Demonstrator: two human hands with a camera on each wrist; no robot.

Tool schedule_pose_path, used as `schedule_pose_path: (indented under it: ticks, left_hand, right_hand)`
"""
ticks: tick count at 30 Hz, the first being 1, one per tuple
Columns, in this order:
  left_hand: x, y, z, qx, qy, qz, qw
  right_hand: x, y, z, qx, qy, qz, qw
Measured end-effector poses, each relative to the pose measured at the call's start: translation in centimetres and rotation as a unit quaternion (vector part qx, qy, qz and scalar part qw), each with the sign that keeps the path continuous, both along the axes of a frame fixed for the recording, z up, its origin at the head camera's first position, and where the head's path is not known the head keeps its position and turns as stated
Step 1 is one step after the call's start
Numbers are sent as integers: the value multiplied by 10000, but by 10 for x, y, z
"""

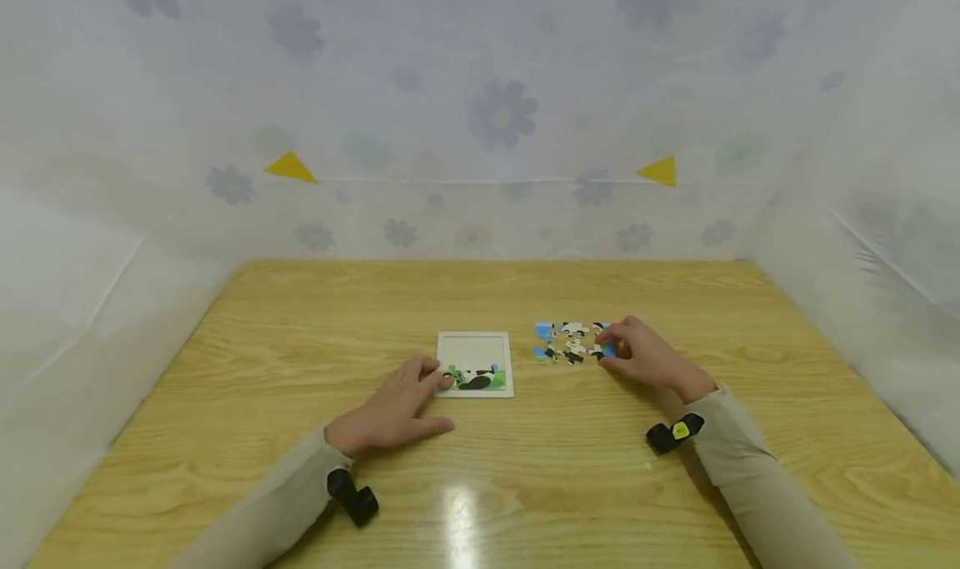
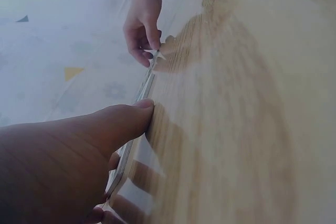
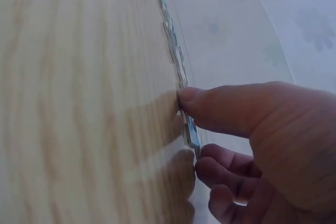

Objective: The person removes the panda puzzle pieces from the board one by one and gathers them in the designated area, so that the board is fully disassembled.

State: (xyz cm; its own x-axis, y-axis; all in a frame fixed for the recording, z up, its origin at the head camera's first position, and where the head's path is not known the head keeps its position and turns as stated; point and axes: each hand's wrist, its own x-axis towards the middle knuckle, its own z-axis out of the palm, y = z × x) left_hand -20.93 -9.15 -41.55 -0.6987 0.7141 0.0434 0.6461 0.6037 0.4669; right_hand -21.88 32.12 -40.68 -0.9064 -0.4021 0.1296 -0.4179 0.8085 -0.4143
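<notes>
- Table [image 1: 525, 469]: light wood-grain top, smooth and glossy; a bright lamp reflection shows near the front edge.
- Tray [image 1: 476, 364]: thin white board, matt; printed picture along its lower strip.
- Pieces [image 1: 572, 342]: flat card-like puzzle pieces with smooth printed faces in blue, white, black and green.
- Backdrop [image 1: 480, 111]: thin pale sheet with a faded flower print, slightly sheeny, creased at the corners.
- Sleeves [image 1: 742, 461]: beige knit cloth, matt.
- Wrist units [image 1: 352, 496]: black plastic, semi-gloss.
- Triangles [image 1: 291, 168]: flat yellow markers, matt.
</notes>
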Motion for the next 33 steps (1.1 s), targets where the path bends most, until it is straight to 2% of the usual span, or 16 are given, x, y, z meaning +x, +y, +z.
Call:
schedule_pose_path:
  ticks: [10,23,28,33]
  left_hand:
    - [1,0,0,11,-138,39,9999]
    - [2,-3,0,39,-123,140,9998]
    - [2,-2,1,55,-114,89,9999]
    - [1,-1,1,53,-105,34,9999]
  right_hand:
    - [-1,4,0,53,75,130,9999]
    - [-4,5,6,-163,-440,133,9988]
    - [-4,4,8,-513,-579,63,9970]
    - [-9,-5,2,-1016,-428,21,9939]
